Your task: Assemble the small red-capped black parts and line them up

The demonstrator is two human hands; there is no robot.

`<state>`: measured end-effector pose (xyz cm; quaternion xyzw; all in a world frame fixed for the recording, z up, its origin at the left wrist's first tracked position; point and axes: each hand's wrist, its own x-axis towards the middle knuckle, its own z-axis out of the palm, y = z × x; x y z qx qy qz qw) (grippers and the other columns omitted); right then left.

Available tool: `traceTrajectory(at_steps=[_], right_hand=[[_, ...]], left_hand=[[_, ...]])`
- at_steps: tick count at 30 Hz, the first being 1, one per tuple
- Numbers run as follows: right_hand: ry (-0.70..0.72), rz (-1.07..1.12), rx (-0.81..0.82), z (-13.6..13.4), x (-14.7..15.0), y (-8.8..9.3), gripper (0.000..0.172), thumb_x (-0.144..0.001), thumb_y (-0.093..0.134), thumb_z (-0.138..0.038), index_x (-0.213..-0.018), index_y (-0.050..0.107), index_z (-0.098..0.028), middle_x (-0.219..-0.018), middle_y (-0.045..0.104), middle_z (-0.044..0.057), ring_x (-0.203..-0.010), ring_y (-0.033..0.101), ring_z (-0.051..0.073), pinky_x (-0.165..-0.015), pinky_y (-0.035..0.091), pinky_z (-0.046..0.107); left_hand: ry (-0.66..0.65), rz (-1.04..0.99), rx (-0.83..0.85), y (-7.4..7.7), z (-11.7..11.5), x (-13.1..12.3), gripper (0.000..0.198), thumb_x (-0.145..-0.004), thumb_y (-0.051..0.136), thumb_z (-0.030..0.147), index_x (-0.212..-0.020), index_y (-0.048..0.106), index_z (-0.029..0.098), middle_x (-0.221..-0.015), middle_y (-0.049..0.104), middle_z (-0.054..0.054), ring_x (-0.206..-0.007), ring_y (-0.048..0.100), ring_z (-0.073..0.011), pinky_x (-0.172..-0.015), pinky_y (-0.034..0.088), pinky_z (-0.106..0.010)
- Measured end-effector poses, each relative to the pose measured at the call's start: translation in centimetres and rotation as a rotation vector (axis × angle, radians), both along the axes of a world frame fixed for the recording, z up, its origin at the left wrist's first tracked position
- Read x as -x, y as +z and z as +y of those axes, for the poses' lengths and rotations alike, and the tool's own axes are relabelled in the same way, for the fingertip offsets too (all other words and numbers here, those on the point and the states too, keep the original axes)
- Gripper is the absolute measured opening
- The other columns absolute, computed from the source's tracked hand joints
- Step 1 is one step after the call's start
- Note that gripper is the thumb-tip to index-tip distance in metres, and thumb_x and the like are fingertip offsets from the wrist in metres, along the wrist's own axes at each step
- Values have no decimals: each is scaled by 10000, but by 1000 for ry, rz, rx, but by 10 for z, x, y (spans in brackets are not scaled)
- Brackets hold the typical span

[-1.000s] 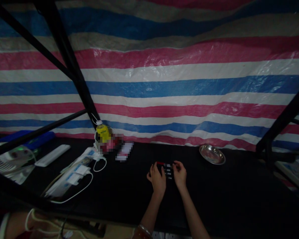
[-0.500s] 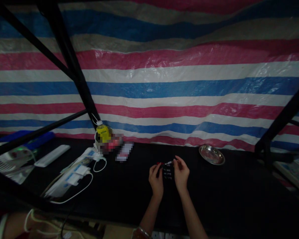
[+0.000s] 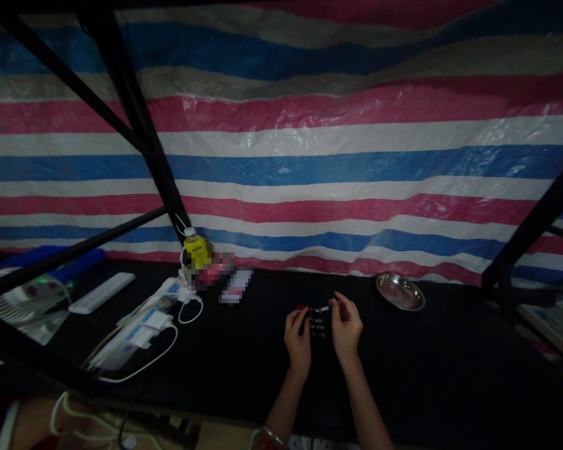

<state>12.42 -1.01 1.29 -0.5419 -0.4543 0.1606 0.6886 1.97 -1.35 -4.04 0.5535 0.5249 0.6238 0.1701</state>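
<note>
Both hands are raised a little above the black table, close together in the middle. My left hand is curled, its fingers closed on the red-tipped end of a thin small object. My right hand pinches the other end of that object between thumb and forefinger. Between the hands a few small dark pieces with pale marks lie on the table; the dim light hides what they are.
A round metal dish sits to the right near the striped tarp wall. At left are a white power strip with cables, a yellow bottle and a white bar. Black frame poles cross the left and right sides.
Both hands lifted from the small pieces on the table and now hold a thin object between them. The view shifted slightly.
</note>
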Motion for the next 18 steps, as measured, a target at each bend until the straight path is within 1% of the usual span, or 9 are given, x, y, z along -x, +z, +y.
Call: traceTrajectory(at_steps=[2, 4, 7, 9, 11, 15, 18], right_hand=[[46, 8, 22, 0, 1, -3, 325, -792, 544, -412, -985, 641, -169, -846, 607, 65, -738, 610, 166, -696, 500, 306], [68, 64, 31, 0, 3, -5, 330, -786, 553, -414, -991, 634, -168, -837, 608, 61, -732, 620, 166, -684, 508, 301], [41, 209, 7, -1, 5, -7, 360, -791, 552, -421, -1036, 598, -161, -883, 610, 72, -756, 640, 174, -688, 520, 305], [29, 265, -12, -1, 5, -8, 371, -789, 558, -417, -1053, 582, -158, -908, 606, 77, -779, 646, 181, -706, 522, 314], [48, 254, -14, -1, 3, -9, 366, -781, 569, -414, -1041, 590, -157, -891, 603, 70, -772, 643, 179, -706, 521, 316], [78, 133, 13, -1, 3, -11, 342, -769, 581, -410, -995, 635, -159, -824, 605, 55, -714, 607, 153, -678, 517, 297], [93, 93, 18, -3, 6, -9, 326, -783, 565, -405, -978, 655, -159, -852, 619, 69, -750, 601, 161, -697, 516, 306]], left_hand=[[-1, 7, -4, 0, 0, 0, 268, -838, 498, 274, -1052, 652, 225, -991, 575, -74, -945, 577, -169, -845, 485, -310], [1, 12, -9, 0, 0, 0, 267, -840, 493, 269, -1050, 653, 224, -990, 578, -76, -943, 578, -170, -845, 486, -314], [11, 13, -14, 0, 0, 1, 266, -841, 493, 277, -1045, 656, 228, -983, 583, -76, -940, 580, -174, -840, 489, -319], [17, 8, -15, 0, 0, 1, 265, -840, 497, 286, -1044, 656, 229, -980, 584, -74, -939, 582, -173, -835, 491, -317], [13, 5, -16, 0, 0, 1, 266, -838, 500, 292, -1044, 656, 229, -974, 583, -72, -935, 583, -171, -833, 492, -314], [-5, 3, -9, 1, -1, 1, 269, -835, 508, 309, -1048, 654, 233, -980, 584, -71, -938, 582, -172, -839, 489, -316], [4, -19, 13, 2, -1, 1, 270, -829, 520, 335, -1036, 660, 233, -973, 588, -68, -932, 587, -172, -836, 489, -312]])
